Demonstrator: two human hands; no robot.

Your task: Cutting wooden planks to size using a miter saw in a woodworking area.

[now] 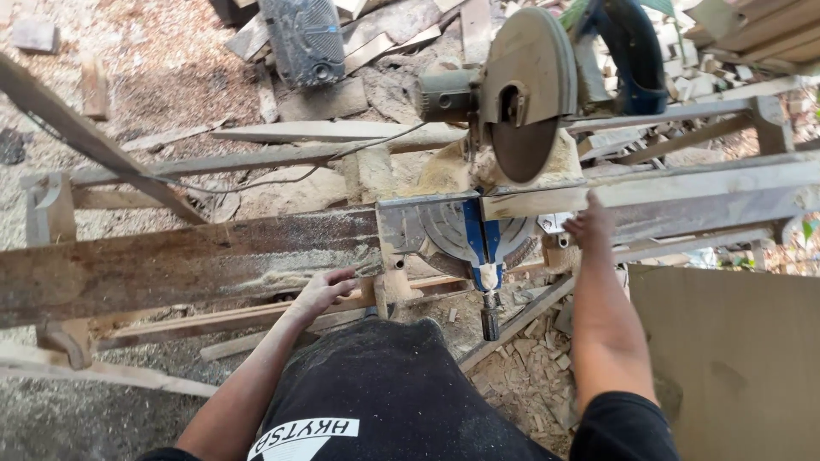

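Sawdust and offcuts cover the ground of this open-air wood shop, with planks stacked behind a rough timber counter (171, 273).

The left hand (323, 290) lies open, fingers spread, on the counter's front edge just left of the saw base (461, 230). It grips nothing. The right hand (589, 224) reaches forward and presses on the board (649, 189) that lies across the saw fence to the right; whether its fingers curl over the far edge I cannot tell. The blade guard (525, 90) of the mitre saw is raised above the board, motor (444, 94) to its left, cord (282, 175) trailing across the planks.

The right hand sits near the cut line, so a lowered blade could come close to the fingers. Loose sawdust on the counter may let the board slip. The trailing cord could snag on the timber if the saw swings.
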